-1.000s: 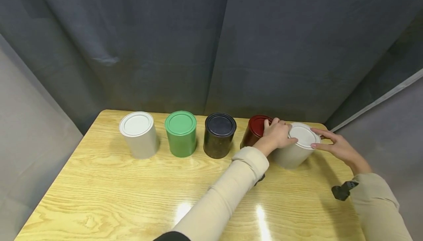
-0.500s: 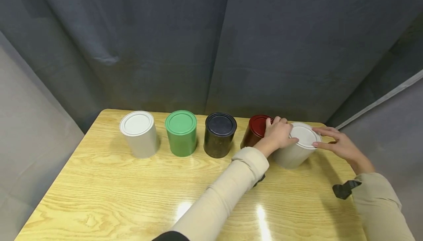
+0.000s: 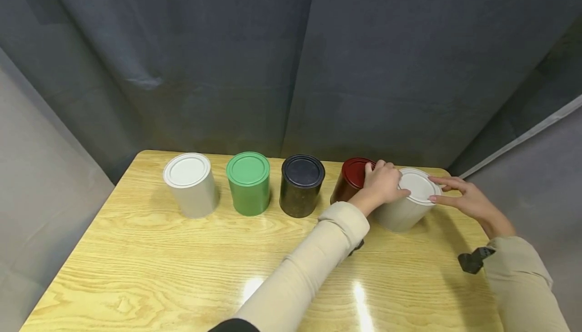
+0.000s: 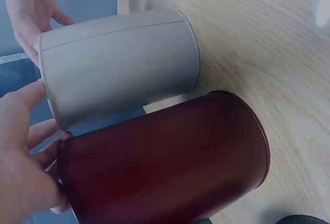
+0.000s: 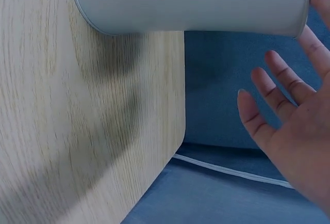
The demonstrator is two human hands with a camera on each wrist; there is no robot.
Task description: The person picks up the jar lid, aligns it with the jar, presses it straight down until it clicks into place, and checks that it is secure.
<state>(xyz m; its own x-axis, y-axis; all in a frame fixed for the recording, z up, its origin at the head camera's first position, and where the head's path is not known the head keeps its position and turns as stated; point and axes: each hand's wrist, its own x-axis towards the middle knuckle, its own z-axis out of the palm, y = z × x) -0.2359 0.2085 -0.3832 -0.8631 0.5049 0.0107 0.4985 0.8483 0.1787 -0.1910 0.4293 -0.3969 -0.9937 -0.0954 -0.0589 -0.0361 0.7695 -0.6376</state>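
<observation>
An off-white lidded can [image 3: 404, 213] stands upright at the right end of a row, beside a dark red lidded can [image 3: 347, 188]. My left hand [image 3: 384, 185] reaches over the gap between them; its thumb touches the off-white can's rim, while other fingers lie at the red can's top edge. In the left wrist view, the off-white can [image 4: 118, 69] and the red can [image 4: 165, 167] are very near each other. From the right, thumb and index finger of my right hand [image 3: 473, 203] touch the off-white can's rim. The right hand's other fingers [image 5: 252, 113] extend loosely away from it.
Further left in the row stand a black can [image 3: 302, 190], a green can [image 3: 250, 190] and another white can [image 3: 191, 190]. All rest near the far edge of the wooden table [image 3: 182, 271]. Dark grey curtains [image 3: 218, 59] hang behind, lighter ones at the sides.
</observation>
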